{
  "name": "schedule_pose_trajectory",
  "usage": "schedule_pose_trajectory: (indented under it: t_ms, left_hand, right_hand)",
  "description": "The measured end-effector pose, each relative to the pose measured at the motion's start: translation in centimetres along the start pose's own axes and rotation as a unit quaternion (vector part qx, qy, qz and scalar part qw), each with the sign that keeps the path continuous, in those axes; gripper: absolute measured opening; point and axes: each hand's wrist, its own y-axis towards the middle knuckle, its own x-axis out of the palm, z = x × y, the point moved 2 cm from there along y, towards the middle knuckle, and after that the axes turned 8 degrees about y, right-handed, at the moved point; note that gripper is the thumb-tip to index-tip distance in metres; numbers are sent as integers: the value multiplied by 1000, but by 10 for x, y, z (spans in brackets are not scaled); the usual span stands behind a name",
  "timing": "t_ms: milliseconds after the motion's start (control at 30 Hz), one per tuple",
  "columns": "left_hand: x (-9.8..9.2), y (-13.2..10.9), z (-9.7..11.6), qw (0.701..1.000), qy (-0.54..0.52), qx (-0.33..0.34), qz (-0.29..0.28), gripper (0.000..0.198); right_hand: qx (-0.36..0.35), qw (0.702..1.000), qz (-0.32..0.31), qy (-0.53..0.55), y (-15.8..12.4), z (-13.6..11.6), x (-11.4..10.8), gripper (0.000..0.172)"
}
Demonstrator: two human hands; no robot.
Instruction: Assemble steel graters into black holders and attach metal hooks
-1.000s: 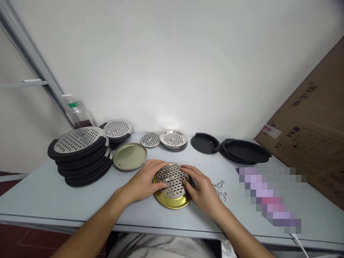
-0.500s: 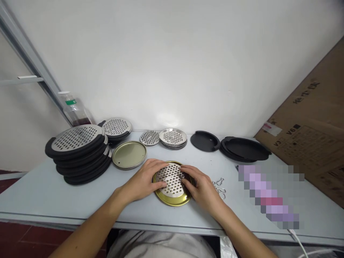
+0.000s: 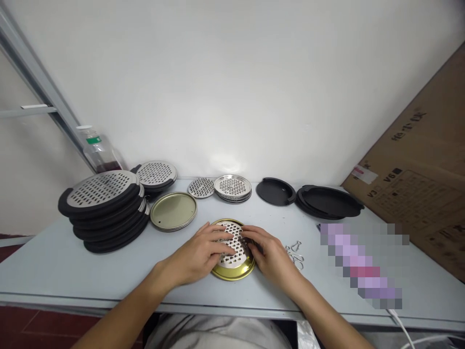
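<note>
A silver grater disc (image 3: 234,259) with many holes lies in a round gold-coloured lid (image 3: 236,275) near the table's front. My left hand (image 3: 198,254) rests over the left side of both, its fingers spread across the grater surface. At the right side is my right hand (image 3: 272,252), fingers apart, fingertips touching the disc's right edge and the lid. Just right of that hand lie several metal wire hooks (image 3: 297,256). Behind my left hand sits a small stack of gold-coloured lids (image 3: 174,211).
Black-rimmed graters (image 3: 103,191) are stacked at the left, near a bottle (image 3: 101,155). Loose grater discs (image 3: 232,186) and black round trays (image 3: 329,201) line the wall. A pixelated purple object (image 3: 359,264) and a cardboard box (image 3: 417,179) are at the right.
My left hand's fingers have spread and moved further over the grater disc, and its thumb has shifted toward the lid's lower left edge. My right hand has barely moved.
</note>
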Motion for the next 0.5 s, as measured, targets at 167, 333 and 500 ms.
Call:
schedule_pose_trajectory:
  t_ms: [167,333,500]
  left_hand:
    - [-1,-1,7,999,-19,-11,31,24]
    - [2,-3,6,999,-34,0,15,50]
    - [2,-3,5,999,-39,-5,-1,51]
  right_hand:
    - [-10,1000,-4,-12,-1,-1,1,38]
    - [-22,1000,-2,-16,0,-3,1,38]
    - [-14,1000,-10,-15,-1,-2,2,37]
